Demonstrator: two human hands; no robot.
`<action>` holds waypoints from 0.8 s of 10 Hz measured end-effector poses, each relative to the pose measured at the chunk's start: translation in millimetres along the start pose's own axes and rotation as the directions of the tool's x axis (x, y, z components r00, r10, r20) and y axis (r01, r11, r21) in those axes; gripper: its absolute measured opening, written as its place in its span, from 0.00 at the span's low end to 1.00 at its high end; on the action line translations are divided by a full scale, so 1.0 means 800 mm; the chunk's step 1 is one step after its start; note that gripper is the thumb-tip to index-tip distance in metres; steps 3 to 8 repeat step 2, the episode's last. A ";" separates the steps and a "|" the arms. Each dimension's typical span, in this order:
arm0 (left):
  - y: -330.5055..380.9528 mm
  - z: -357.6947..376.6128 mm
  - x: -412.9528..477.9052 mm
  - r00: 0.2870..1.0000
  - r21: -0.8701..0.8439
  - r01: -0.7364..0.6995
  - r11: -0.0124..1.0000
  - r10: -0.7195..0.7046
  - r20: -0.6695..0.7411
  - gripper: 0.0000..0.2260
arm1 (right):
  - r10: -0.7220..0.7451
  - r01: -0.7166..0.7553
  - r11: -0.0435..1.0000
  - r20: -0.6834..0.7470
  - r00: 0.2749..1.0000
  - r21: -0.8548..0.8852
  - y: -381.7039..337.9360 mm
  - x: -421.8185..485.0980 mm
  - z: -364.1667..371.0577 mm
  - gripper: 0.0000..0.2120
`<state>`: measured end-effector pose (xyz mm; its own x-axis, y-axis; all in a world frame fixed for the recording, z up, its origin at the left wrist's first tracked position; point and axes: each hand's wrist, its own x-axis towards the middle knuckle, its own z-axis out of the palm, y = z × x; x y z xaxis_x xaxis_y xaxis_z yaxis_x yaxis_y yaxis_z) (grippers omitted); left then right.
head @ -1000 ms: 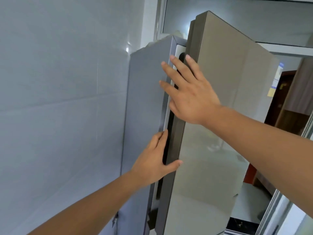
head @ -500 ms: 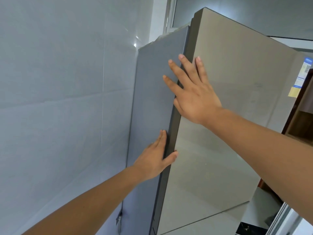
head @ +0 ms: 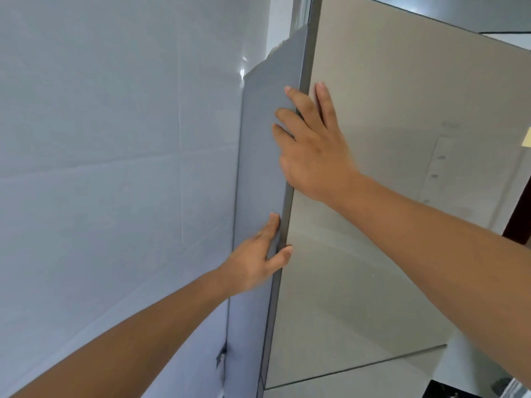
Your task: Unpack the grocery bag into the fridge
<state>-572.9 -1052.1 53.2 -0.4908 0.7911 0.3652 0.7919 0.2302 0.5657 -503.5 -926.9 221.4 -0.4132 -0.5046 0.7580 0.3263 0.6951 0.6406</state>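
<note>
A person's two bare hands press against the front corner of a tall fridge with a glossy beige-grey door (head: 388, 196) and a matt grey side panel (head: 260, 173), standing just beside a pale grey tiled wall (head: 115, 168). The right hand (head: 313, 150) lies flat and spread across the corner edge: three fingers (head: 290, 116) reach over onto the grey side panel, while another finger rests straight on the reflective door face, the palm against the door; nothing is gripped. Lower down, the left hand (head: 255, 265) brackets the same edge, its fingers extended together along the side panel and its thumb (head: 283, 255) hooked round onto the door front, a loose pinch on the edge rather than a fist. The door sits flush with the cabinet, with no gap showing along the dark seam. A horizontal line (head: 359, 366) crosses the door's lower part. A small yellow label (head: 527, 137) shows at the far right edge. No grocery bag appears in this view.
</note>
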 end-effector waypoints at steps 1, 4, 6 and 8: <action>0.007 -0.005 -0.004 0.999 0.003 0.044 0.999 -0.044 0.013 0.37 | -0.006 0.015 0.996 -0.103 0.995 0.088 0.002 -0.003 0.009 0.15; 0.028 -0.008 -0.013 0.996 0.044 0.085 0.995 -0.086 0.002 0.36 | 0.005 0.010 0.994 -0.141 0.990 0.106 0.009 -0.005 0.016 0.14; 0.028 -0.008 -0.013 0.996 0.044 0.085 0.995 -0.086 0.002 0.36 | 0.005 0.010 0.994 -0.141 0.990 0.106 0.009 -0.005 0.016 0.14; 0.028 -0.008 -0.013 0.996 0.044 0.085 0.995 -0.086 0.002 0.36 | 0.005 0.010 0.994 -0.141 0.990 0.106 0.009 -0.005 0.016 0.14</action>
